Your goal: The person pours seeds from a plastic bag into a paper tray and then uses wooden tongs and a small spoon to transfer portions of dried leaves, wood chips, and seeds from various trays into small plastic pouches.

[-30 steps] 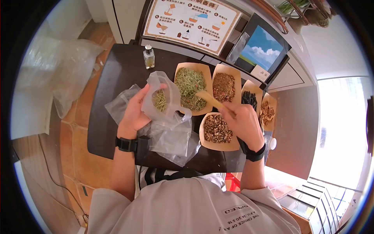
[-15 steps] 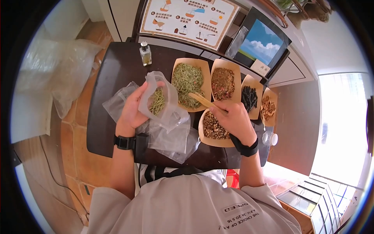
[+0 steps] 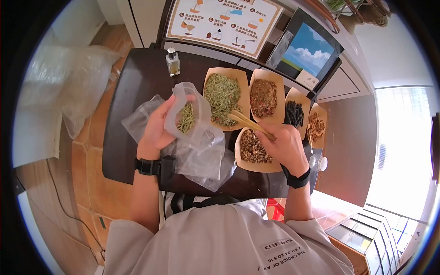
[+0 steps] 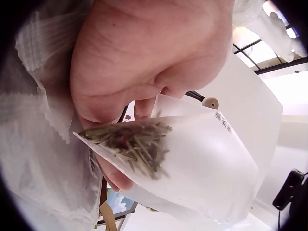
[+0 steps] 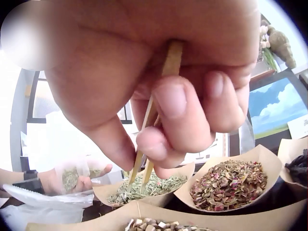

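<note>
My left hand (image 3: 156,124) holds a translucent pouch (image 4: 207,159), its mouth spread wide. Dried green herb (image 3: 186,118) lies inside it. Fingers show behind the pouch in the left wrist view. In my right hand (image 3: 285,142) I pinch wooden tongs (image 3: 250,123) between thumb and fingers. Their two tips dip into the green herb (image 5: 159,188) in a paper tray (image 3: 244,87), slightly apart from each other. Below the right hand stands a tray of brown chunky pieces (image 3: 253,149), partly covered by that hand.
Further trays hold reddish-brown flakes (image 3: 264,98), black strips (image 3: 294,113) and tan slices (image 3: 316,126). Clear plastic bags (image 3: 199,162) lie under the left hand. A small glass bottle (image 3: 173,63) stands at the back left, and a clear bottle (image 3: 317,162) lies at the right edge.
My right hand and the tongs have come down and left, then shifted slightly right, with the tips still at the green herb tray. The left hand and pouch have barely moved.
</note>
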Action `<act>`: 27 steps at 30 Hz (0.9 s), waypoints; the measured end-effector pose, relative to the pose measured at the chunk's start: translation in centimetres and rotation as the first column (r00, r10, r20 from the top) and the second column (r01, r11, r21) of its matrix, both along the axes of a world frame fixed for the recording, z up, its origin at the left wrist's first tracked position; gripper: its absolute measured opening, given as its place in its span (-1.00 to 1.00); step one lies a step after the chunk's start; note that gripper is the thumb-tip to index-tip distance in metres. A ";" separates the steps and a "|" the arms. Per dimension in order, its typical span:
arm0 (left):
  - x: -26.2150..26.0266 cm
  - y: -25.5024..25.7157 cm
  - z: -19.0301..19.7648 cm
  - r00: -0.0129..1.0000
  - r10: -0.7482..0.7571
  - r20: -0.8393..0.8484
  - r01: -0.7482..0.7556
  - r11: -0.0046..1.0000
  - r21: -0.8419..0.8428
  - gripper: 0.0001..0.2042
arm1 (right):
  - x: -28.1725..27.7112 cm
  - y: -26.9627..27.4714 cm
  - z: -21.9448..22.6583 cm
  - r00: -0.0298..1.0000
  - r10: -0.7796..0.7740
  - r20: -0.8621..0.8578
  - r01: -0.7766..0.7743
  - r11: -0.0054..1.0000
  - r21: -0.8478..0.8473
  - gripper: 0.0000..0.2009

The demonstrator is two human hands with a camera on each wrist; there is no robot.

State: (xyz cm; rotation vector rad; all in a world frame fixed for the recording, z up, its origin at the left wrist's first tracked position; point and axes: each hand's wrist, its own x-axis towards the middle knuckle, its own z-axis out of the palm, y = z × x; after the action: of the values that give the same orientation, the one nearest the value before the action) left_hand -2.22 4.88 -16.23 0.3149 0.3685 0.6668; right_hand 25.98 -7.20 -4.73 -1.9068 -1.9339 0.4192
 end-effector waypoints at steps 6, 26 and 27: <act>0.0 0.0 -0.2 1.000 -0.003 -0.003 0.003 1.000 -0.001 -0.47 | -0.9 0.6 -1.4 0.995 0.043 0.094 -0.040 0.998 -0.041 -0.85; 0.3 -0.1 -0.4 0.993 0.105 -0.055 -0.105 0.994 0.006 -0.50 | -0.6 0.4 -0.2 0.996 0.062 0.060 -0.075 0.964 0.254 -0.87; 0.4 0.0 -0.6 0.994 0.089 -0.061 -0.088 0.996 0.024 -0.50 | -0.7 0.3 0.5 0.996 0.063 0.060 -0.076 0.964 0.253 -0.87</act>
State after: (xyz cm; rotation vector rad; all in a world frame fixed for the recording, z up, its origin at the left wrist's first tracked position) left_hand -1.87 4.91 -16.81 0.3416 0.4371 0.7497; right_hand 25.32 -6.86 -4.28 -1.7044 -1.9847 0.1323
